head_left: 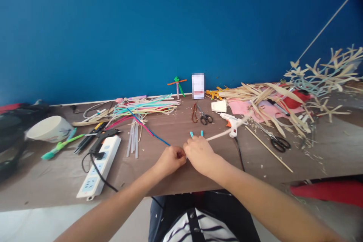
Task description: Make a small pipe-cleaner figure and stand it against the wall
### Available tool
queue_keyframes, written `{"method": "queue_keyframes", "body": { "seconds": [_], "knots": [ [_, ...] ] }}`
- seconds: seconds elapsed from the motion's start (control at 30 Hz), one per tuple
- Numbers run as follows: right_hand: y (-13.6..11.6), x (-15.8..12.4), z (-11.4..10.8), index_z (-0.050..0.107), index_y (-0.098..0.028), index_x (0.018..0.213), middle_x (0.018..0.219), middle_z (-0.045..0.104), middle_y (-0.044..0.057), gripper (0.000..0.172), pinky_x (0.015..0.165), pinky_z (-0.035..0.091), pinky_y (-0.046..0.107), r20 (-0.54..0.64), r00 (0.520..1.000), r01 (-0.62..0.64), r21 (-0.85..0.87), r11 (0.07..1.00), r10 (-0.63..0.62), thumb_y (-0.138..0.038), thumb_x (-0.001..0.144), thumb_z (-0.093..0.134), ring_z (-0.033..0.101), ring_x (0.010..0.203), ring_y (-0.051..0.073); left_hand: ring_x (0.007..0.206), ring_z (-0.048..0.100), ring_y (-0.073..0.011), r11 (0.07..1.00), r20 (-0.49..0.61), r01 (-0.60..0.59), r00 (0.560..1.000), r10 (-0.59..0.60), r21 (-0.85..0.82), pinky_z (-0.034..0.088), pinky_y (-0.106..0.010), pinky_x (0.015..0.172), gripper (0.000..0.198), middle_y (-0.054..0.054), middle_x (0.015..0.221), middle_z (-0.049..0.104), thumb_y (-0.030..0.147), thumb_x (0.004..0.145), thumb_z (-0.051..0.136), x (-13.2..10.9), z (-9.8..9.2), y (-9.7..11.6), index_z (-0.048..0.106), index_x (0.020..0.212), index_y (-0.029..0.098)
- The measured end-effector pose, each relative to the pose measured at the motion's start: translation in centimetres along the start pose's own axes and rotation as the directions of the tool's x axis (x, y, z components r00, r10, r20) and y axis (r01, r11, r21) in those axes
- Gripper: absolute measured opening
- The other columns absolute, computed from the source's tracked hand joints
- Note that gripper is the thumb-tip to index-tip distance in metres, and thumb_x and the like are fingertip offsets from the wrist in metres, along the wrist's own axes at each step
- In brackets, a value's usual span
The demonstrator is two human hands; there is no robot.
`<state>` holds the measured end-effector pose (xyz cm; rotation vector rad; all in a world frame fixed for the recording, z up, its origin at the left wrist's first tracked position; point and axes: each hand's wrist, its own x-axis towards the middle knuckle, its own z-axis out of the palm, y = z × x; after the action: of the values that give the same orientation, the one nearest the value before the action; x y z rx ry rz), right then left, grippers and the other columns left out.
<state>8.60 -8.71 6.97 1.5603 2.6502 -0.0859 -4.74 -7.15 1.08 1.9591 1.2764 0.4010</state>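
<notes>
My left hand (170, 160) and my right hand (200, 155) meet near the table's front edge, fingers almost touching. A blue pipe cleaner (154, 135) runs from my left fingers up and to the left, ending among a pink strand. From under my right hand, a pale strip (218, 135) leads right towards a white hot glue gun (232, 124). Two small teal tips (196, 134) stand just past my right fingers. What my fingertips pinch is mostly hidden.
Scissors (204, 117) lie ahead, and a second pair (279, 143) lies right among palm-leaf strips (263, 98). A white power strip (96, 166) with cords, glue sticks (133, 140), a black glue gun (102, 140) and a white bowl (49, 128) stand left.
</notes>
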Motion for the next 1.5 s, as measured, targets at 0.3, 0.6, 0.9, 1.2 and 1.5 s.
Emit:
{"method": "queue_keyframes", "body": {
  "seconds": [0.3,0.6,0.9,1.2,1.5],
  "knots": [
    [-0.2,-0.6,0.4,0.061,-0.01,0.082,0.081,0.063,0.013,0.018,0.063,0.045,0.033,0.046,0.999,-0.03,0.025,0.999,0.029,-0.006,0.075,0.045,0.057,0.08,0.024,0.047,0.041,-0.0088,0.994,-0.016,-0.042,0.999,0.044,0.096,0.028,-0.019,0.047,0.018,0.001,0.05,0.052,0.02,0.066,0.047,0.1,0.6,0.1,0.058,0.056,0.011],
    [-1.7,-4.8,2.4,0.053,-0.012,0.099,0.08,0.059,0.011,0.029,0.056,0.044,0.027,0.034,0.991,-0.135,0.052,0.99,0.133,-0.004,0.074,0.041,0.059,0.068,0.019,0.055,0.053,-0.0131,0.991,0.003,0.011,1.0,-0.011,0.137,0.033,-0.021,0.052,0.021,-0.003,0.06,0.062,0.022,0.071,0.043,0.2,1.1,-0.2,0.062,0.066,0.015],
    [-2.1,-6.4,5.8,0.037,-0.015,0.124,0.088,0.059,0.011,0.051,0.06,0.044,0.027,0.084,0.981,-0.189,0.178,0.966,0.176,-0.005,0.073,0.037,0.059,0.071,0.019,0.061,0.056,-0.0147,0.977,0.028,-0.019,1.0,0.014,0.212,0.036,-0.023,0.057,0.021,-0.004,0.066,0.064,0.018,0.071,0.042,0.3,1.2,0.0,0.062,0.069,0.017],
    [-2.7,-6.0,6.3,0.034,-0.012,0.126,0.087,0.059,0.014,0.055,0.061,0.045,0.027,0.196,0.952,-0.268,0.175,0.947,0.234,-0.005,0.072,0.038,0.06,0.072,0.021,0.057,0.052,-0.0139,0.981,0.07,0.052,0.995,-0.066,0.189,0.033,-0.023,0.053,0.017,-0.002,0.059,0.06,0.021,0.067,0.043,0.9,1.3,0.3,0.059,0.062,0.016],
    [-2.2,-6.6,6.5,0.03,-0.016,0.13,0.096,0.059,0.012,0.054,0.064,0.045,0.029,0.075,0.957,-0.288,0.344,0.894,0.28,-0.007,0.077,0.034,0.06,0.073,0.02,0.037,0.034,-0.0058,0.748,0.354,0.464,0.879,-0.321,-0.474,0.018,-0.017,0.035,0.011,0.006,0.042,0.039,0.025,0.059,0.048,2.0,0.3,0.9,0.048,0.055,0.015]
  ]
}}
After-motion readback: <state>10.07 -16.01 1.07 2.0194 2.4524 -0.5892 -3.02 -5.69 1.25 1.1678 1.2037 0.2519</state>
